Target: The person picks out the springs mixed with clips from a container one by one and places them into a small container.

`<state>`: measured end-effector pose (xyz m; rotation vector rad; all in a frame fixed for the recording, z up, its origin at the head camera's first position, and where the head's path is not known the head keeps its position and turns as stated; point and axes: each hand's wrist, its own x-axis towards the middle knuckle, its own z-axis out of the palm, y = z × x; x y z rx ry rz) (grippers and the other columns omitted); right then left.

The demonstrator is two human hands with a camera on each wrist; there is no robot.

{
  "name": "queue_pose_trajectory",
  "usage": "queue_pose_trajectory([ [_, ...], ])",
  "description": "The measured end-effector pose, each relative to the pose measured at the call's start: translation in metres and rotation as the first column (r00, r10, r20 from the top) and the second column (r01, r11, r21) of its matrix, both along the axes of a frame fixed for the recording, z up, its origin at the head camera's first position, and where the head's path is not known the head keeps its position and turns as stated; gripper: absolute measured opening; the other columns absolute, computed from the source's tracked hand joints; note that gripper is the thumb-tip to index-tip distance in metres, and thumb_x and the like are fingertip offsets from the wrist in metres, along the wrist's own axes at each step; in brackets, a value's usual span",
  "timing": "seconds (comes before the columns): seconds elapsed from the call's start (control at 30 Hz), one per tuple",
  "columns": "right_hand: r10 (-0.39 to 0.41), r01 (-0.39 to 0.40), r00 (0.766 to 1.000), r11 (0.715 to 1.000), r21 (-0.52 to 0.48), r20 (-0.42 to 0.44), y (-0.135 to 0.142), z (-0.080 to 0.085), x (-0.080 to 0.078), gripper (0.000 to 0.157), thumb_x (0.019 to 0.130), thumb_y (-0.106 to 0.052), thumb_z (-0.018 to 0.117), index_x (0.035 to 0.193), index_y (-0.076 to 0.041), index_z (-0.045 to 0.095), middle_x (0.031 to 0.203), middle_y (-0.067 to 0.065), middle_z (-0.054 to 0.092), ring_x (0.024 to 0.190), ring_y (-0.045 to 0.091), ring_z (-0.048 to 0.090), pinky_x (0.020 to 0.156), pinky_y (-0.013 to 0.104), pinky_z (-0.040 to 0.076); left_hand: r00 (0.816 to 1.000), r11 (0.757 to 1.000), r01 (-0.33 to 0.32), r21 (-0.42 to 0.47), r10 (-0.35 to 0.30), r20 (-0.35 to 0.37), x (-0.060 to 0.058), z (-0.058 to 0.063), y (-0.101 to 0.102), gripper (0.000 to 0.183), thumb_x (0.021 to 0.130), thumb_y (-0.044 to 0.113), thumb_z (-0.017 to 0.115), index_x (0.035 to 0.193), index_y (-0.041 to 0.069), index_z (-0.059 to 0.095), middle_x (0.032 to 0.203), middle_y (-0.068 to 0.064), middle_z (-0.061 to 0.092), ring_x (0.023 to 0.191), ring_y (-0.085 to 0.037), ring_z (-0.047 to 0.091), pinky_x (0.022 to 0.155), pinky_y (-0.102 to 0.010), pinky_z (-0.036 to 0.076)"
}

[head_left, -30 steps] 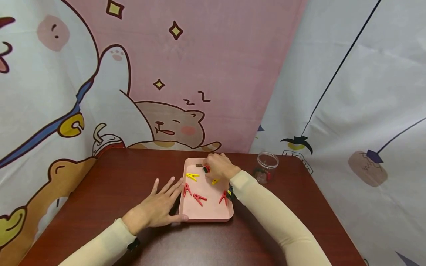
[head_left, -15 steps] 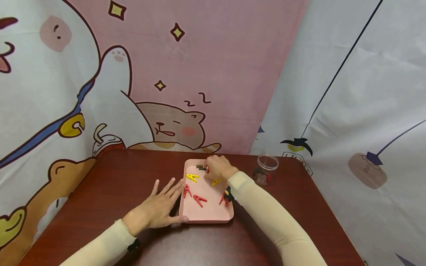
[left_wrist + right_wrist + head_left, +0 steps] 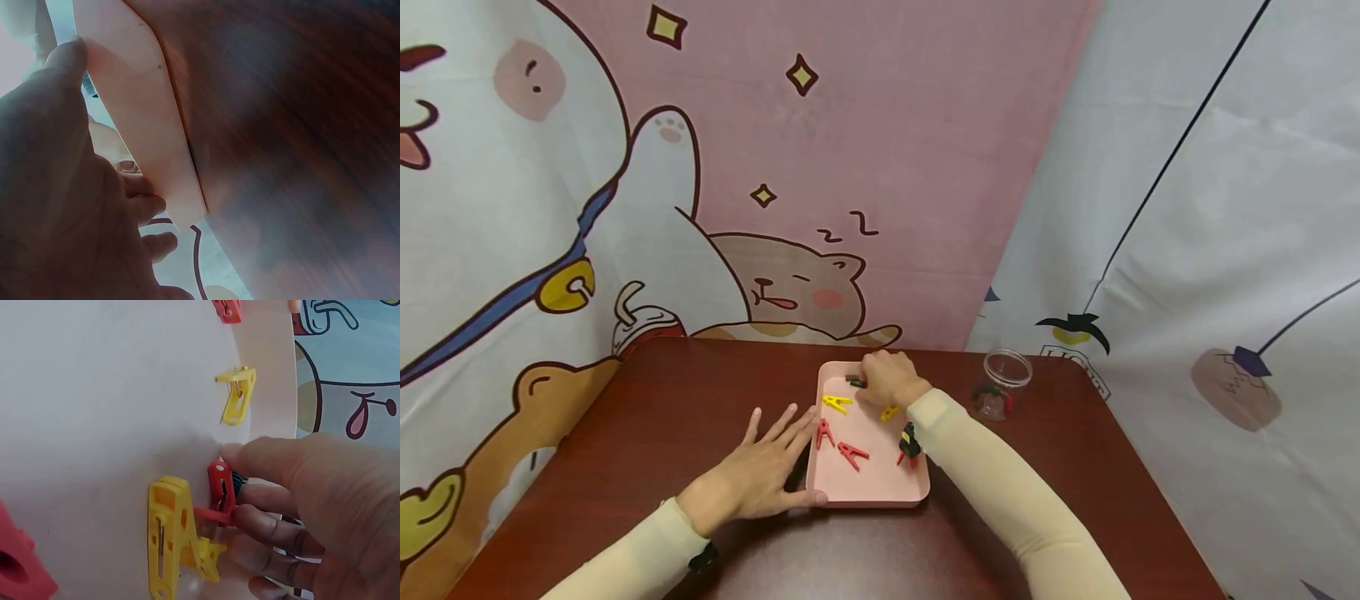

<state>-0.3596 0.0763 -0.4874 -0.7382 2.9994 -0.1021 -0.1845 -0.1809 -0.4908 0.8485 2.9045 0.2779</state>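
My left hand (image 3: 760,471) lies spread beside the pink tray (image 3: 868,492), its thumb on the near-left rim and its fingertips along the left wall. At the tray's far end, my right hand (image 3: 887,382) reaches in with bent fingers. In the right wrist view its thumb and fingertips are right at a red clip (image 3: 220,494) and a dark ribbed piece (image 3: 238,482); I cannot tell whether they pinch either. A large-looking yellow clip (image 3: 169,531) is close by. Another yellow clip (image 3: 837,403) and red clips (image 3: 853,454) lie further left in the tray.
A transparent jar (image 3: 1003,383) with dark and red pieces inside stands right of the tray, beyond the right forearm. The brown table (image 3: 715,375) ends at a cartoon-printed cloth (image 3: 925,167) behind.
My right hand has shifted slightly at the tray's far end; the red piece at its fingertips is now hidden in the head view. The left hand stays in place.
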Motion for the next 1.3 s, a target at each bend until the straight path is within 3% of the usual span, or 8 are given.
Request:
queue_pose_trajectory([
  [0.2, -0.018, 0.018, 1.0, 0.999, -0.03, -0.015, -0.001, 0.002, 0.006, 0.021, 0.102, -0.034, 0.093, 0.092, -0.018, 0.083, 0.09, -0.005, 0.079, 0.08, 0.013, 0.068, 0.086, 0.043, 0.063, 1.0, 1.0, -0.002, -0.005, 0.002, -0.001, 0.0, 0.0, 0.001, 0.121, 0.102, 0.087, 0.067, 0.185, 0.007, 0.03, 0.195, -0.013, 0.027, 0.182, -0.046, 0.025, 0.137, -0.09, 0.016],
  [0.33, -0.005, 0.003, 1.0, 0.998, -0.056, -0.03, -0.001, 0.004, 0.009, 0.012, 0.101, -0.027, 0.092, 0.096, -0.018, 0.086, 0.098, -0.004, 0.083, 0.083, 0.014, 0.071, 0.091, 0.044, 0.066, 1.0, 1.0, -0.005, -0.005, 0.005, -0.002, -0.001, 0.0, 0.001, 0.121, 0.101, 0.087, 0.066, 0.185, 0.007, 0.03, 0.195, -0.013, 0.027, 0.182, -0.047, 0.025, 0.137, -0.09, 0.015],
  [0.77, 0.031, -0.037, 0.996, 0.997, -0.068, -0.085, 0.008, 0.0, 0.007, 0.013, 0.101, -0.026, 0.091, 0.09, -0.023, 0.083, 0.099, -0.006, 0.078, 0.084, 0.011, 0.067, 0.081, 0.038, 0.062, 1.0, 1.0, -0.005, -0.008, 0.005, 0.0, -0.001, -0.001, 0.002, 0.121, 0.101, 0.087, 0.066, 0.185, 0.008, 0.03, 0.195, -0.013, 0.028, 0.182, -0.047, 0.025, 0.136, -0.091, 0.016],
  [1.1, 0.067, -0.084, 0.989, 0.988, -0.131, -0.128, 0.021, 0.01, 0.018, 0.007, 0.099, -0.027, 0.093, 0.1, -0.021, 0.089, 0.105, -0.003, 0.081, 0.096, 0.018, 0.073, 0.098, 0.052, 0.059, 1.0, 1.0, -0.013, -0.003, 0.013, 0.006, 0.0, 0.0, 0.002, 0.121, 0.101, 0.087, 0.066, 0.185, 0.008, 0.03, 0.195, -0.013, 0.028, 0.182, -0.047, 0.025, 0.136, -0.091, 0.014],
  [1.3, 0.081, -0.109, 0.985, 0.977, -0.183, -0.151, 0.032, 0.015, 0.026, 0.01, 0.099, -0.026, 0.095, 0.104, -0.018, 0.09, 0.11, 0.005, 0.086, 0.097, 0.026, 0.08, 0.092, 0.053, 0.063, 1.0, 1.0, -0.016, -0.002, 0.016, 0.011, 0.0, -0.001, 0.002, 0.122, 0.101, 0.088, 0.065, 0.185, 0.008, 0.03, 0.196, -0.013, 0.027, 0.182, -0.047, 0.025, 0.137, -0.091, 0.014],
])
